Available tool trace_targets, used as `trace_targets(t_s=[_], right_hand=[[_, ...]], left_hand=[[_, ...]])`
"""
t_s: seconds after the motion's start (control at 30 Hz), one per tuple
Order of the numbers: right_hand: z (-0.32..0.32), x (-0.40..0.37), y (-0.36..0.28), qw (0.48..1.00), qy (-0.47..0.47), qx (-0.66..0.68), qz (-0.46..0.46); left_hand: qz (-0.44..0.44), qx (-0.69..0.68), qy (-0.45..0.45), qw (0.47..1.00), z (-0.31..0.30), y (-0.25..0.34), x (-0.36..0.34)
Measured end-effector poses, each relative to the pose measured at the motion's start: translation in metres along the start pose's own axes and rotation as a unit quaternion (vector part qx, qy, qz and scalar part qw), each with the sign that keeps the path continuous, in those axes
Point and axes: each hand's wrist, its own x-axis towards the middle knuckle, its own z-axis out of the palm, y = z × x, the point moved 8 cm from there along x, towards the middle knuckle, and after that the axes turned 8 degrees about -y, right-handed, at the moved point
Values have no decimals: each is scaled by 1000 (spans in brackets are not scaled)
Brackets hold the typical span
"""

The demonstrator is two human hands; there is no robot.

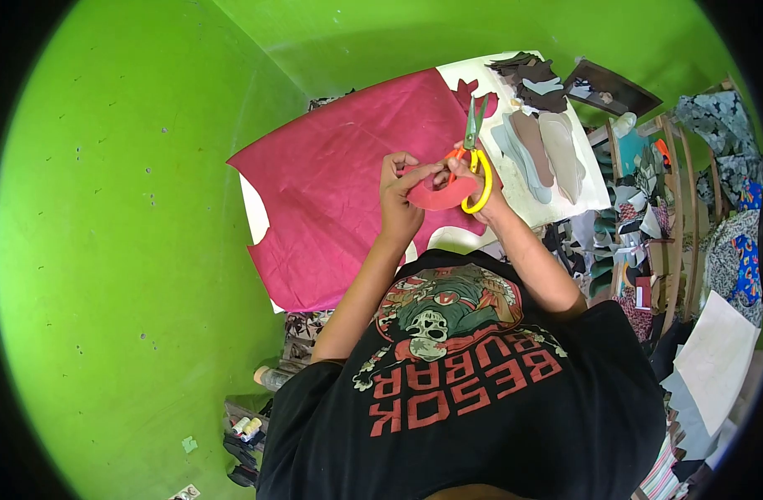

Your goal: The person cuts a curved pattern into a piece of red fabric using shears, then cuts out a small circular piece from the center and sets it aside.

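My left hand [401,193] is closed on the left end of a curved red piece [444,195], thumb and fingers pinching it. My right hand [484,187] holds scissors with yellow and orange handles [481,196] and touches the right end of the same piece. The scissor blades [474,121] point up, away from my body, and look slightly apart. Below both hands a large dark red sheet [340,183] lies across the white table [596,193], with curved cut-outs along its edges. A small dark red scrap [466,93] lies near its top right corner.
Long grey, brown and beige cut pieces [556,154] lie on the table's right side. Dark pieces [536,83] are heaped behind them, beside a dark tray [612,87]. Wooden shelving [677,217] with fabric scraps stands at the right. A green wall [132,217] rises at the left.
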Motion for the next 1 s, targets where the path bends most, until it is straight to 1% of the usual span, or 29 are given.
trace_targets(t_s=[0.03,0.07,0.1,0.13,0.17,0.2,0.23,0.27,0.33,0.37,0.4,0.47,0.5,0.57,0.6,0.63,0.67,0.7,0.73,0.77,0.8,0.83,0.87,0.9,0.93,0.97,1.0], right_hand=[[-3,-1,8,997,-5,78,8],[-8,-1,12,997,-5,78,11],[-9,-1,13,999,-12,43,11],[-10,-1,12,1000,-20,9,10],[-13,0,11,1000,-19,9,10],[-13,2,13,999,-30,22,29],[-14,3,14,997,-41,34,47],[-19,3,12,998,-40,34,47],[-7,-2,14,976,-88,165,114],[-4,-7,10,970,-97,178,133],[-3,-9,11,970,-97,178,132],[-6,-11,7,990,-96,12,98],[-2,-12,3,991,-89,16,99],[-1,-11,0,992,-89,13,85],[2,-10,-2,993,-91,11,73],[4,-10,-4,993,-90,12,73],[5,-11,-9,994,-87,-9,57],[7,-12,-16,995,-85,-30,42],[7,-12,-21,995,-85,-30,42],[9,-10,-27,992,-96,-75,36],[9,-9,-30,987,-107,-119,31],[9,-8,-33,982,-112,-148,28],[8,-6,-34,982,-112,-149,28],[6,-5,-36,973,-110,-203,28],[5,-5,-37,960,-109,-255,29],[2,-3,-35,960,-107,-257,31],[3,-3,-35,960,-108,-258,31]], left_hand=[[4,29,2,1000,-2,5,1],[7,58,4,998,-4,8,0],[6,57,4,998,-6,6,0],[23,63,7,998,-8,6,2],[39,70,9,997,-10,7,2],[40,70,8,997,-11,9,3],[54,80,33,995,-16,14,4],[68,89,57,992,-20,19,4],[64,97,44,992,-23,22,3],[60,105,32,992,-24,22,4],[61,105,32,992,-25,21,4],[71,107,26,991,-25,19,3],[72,107,26,991,-23,14,2],[77,48,57,994,-25,1,2],[78,48,57,994,-23,6,3],[21,-89,119,989,-29,-2,1],[-37,-224,178,958,-32,-14,-3],[-87,-211,186,956,-32,-25,-7],[-87,-211,186,955,-35,-30,-9],[-243,-338,110,902,-19,-59,-15],[-388,-448,29,805,4,-78,-31],[-464,-464,-60,752,19,-83,-44],[-464,-465,-60,752,16,-88,-47],[-419,-533,-144,721,26,-75,-46],[-368,-594,-226,679,35,-59,-46],[-368,-594,-227,679,35,-58,-49],[-376,-537,-226,720,34,-56,-48]])
